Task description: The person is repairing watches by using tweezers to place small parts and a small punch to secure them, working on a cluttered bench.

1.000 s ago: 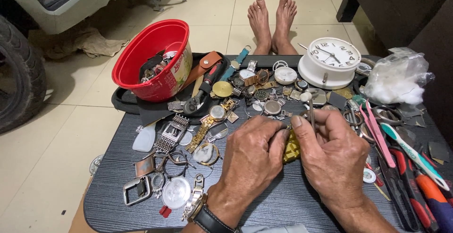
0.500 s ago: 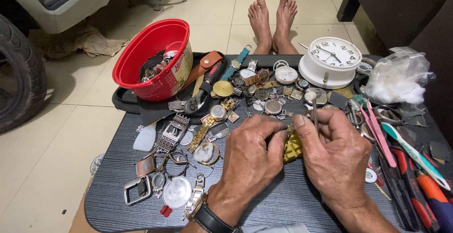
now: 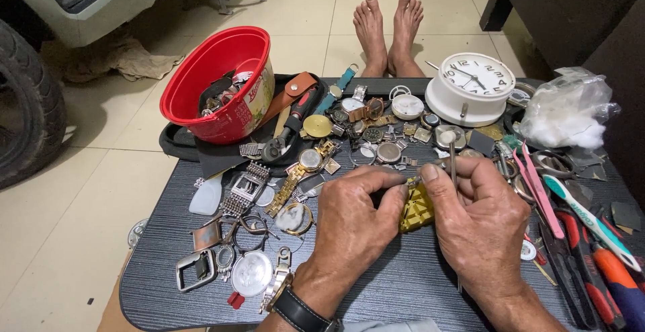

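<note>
My left hand (image 3: 356,214) and my right hand (image 3: 480,221) meet over the middle of a dark grey table (image 3: 168,238). Between them sits a small yellow block-shaped holder (image 3: 416,208); the left fingers curl against its left side. My right hand pinches a thin metal tool (image 3: 452,160) whose shaft sticks up past the fingers, its thumb tip touching the left thumb. What lies between the fingertips is hidden. A dark watch (image 3: 295,305) is strapped on my left wrist.
Loose watch cases, bracelets and buckles (image 3: 255,191) litter the table's left and back. A red plastic bowl (image 3: 215,80) of parts stands back left, a white round clock (image 3: 470,87) and a clear bag (image 3: 568,110) back right. Pink tweezers, toothbrush and screwdrivers (image 3: 578,218) lie right. Bare feet (image 3: 390,26) rest beyond.
Both hands have stayed together at the yellow holder; the fingers shifted only slightly around it.
</note>
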